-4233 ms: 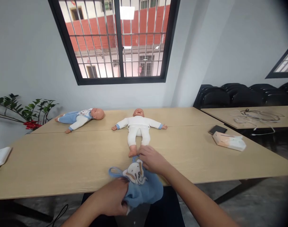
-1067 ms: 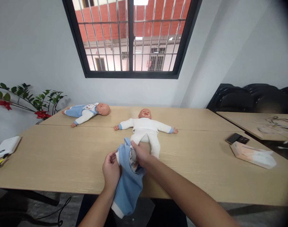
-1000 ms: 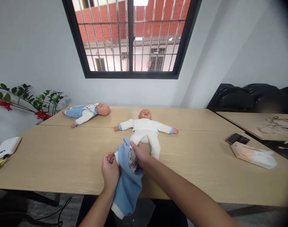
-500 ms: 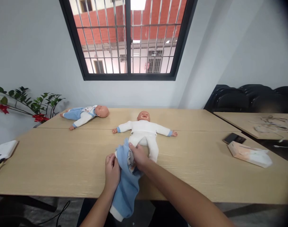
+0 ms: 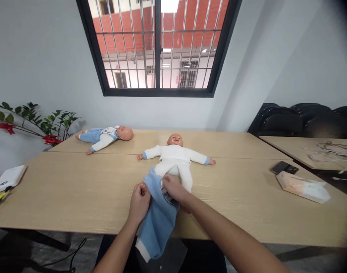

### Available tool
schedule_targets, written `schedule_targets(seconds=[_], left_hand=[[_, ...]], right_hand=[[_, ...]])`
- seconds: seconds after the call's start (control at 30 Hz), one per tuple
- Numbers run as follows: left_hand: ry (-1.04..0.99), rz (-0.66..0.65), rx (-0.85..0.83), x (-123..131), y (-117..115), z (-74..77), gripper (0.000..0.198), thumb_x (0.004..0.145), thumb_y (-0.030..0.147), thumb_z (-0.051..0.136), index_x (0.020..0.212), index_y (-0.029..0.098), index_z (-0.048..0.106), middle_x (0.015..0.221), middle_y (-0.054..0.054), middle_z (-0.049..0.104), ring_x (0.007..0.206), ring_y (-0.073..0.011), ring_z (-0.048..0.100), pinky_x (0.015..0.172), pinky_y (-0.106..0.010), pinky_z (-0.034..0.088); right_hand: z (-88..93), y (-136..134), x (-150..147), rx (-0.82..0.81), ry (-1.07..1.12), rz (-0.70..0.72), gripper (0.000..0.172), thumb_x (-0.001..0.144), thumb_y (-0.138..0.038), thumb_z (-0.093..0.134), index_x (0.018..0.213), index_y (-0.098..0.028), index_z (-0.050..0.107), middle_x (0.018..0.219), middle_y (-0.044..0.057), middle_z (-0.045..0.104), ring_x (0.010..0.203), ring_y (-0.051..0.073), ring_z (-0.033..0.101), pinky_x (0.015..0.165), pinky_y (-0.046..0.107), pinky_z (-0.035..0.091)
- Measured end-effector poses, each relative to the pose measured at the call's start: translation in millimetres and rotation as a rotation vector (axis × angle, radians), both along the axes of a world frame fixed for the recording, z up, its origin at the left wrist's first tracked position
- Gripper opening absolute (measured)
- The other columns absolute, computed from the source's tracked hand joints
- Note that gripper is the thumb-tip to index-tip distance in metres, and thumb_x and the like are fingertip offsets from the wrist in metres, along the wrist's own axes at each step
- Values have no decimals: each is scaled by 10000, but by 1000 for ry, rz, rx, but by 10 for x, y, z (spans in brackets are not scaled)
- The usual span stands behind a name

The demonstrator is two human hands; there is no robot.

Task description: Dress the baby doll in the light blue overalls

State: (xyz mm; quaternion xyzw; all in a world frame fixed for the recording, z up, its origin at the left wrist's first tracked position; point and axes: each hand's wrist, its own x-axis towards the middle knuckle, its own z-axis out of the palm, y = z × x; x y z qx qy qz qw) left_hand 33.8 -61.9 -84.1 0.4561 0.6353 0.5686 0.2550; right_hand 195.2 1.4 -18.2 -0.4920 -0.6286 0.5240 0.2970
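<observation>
A doll in a white top and white leggings (image 5: 175, 153) lies on its back on the wooden table (image 5: 76, 197), arms spread, head toward the window. Blue cloth pants with white cuffs (image 5: 159, 223) cover one of its lower legs and hang over the table's front edge. My left hand (image 5: 140, 201) is closed on the left side of the pants, near the doll's foot. On the other side, my right hand (image 5: 175, 187) pinches the pants' opening, where a patterned grey-white patch shows. The doll's other leg lies beside my right hand, its foot partly hidden under my wrist.
A second doll in blue and white (image 5: 105, 137) lies at the back left near a plant (image 5: 52, 125). A white device (image 5: 8, 179) sits at the left edge. To the right are a phone (image 5: 284, 167) and a tissue pack (image 5: 303, 186); cables (image 5: 333, 151) lie on another table.
My left hand has moved slightly right beside the doll's foot, which now shows at the fingers. The pants have swung a little right and up the leg. The view has shifted slightly.
</observation>
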Motion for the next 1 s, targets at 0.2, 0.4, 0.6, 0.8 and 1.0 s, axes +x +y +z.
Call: schedule_targets(seconds=[0.2, 0.4, 0.6, 0.8, 1.0], left_hand=[[104, -21, 17, -9, -108, 49, 244, 911, 389, 546, 738, 216, 534, 824, -9, 531, 798, -193, 538, 760, -310, 441], [361, 42, 83, 40, -404, 128, 149, 874, 352, 619, 807, 231, 566, 900, -33, 536, 878, -229, 578, 813, -360, 472], [539, 24, 28, 144, -701, 164, 220, 933, 430, 607, 831, 240, 565, 915, -44, 558, 866, -235, 599, 756, -359, 467], [613, -65, -101, 251, -785, 134, 306, 930, 487, 594, 747, 252, 528, 856, -46, 589, 814, -248, 610, 681, -359, 415], [618, -199, -112, 292, -792, 152, 310, 913, 533, 612, 751, 269, 587, 836, -67, 637, 815, -280, 626, 717, -395, 405]], right_hand=[[197, 348, 362, 335, -202, 58, 293, 989, -375, 489, 869, -195, 688, 787, 34, 710, 714, 181, 637, 672, 272, 476], [411, 1170, 654, 607, -461, -204, 305, 1032, -383, 464, 1005, -198, 705, 964, 73, 748, 878, 202, 651, 763, 266, 412], [603, 1724, 831, 577, -736, -294, 361, 1057, -399, 408, 1028, -180, 693, 1016, 114, 732, 902, 215, 632, 731, 275, 377], [487, 1237, 530, 762, -761, -400, 384, 997, -363, 532, 1286, -118, 599, 1280, 204, 600, 1180, 309, 538, 979, 384, 390], [158, -219, 278, 982, -671, 212, 265, 956, -392, 649, 1122, -190, 611, 1110, 95, 628, 983, 256, 559, 866, 375, 442]])
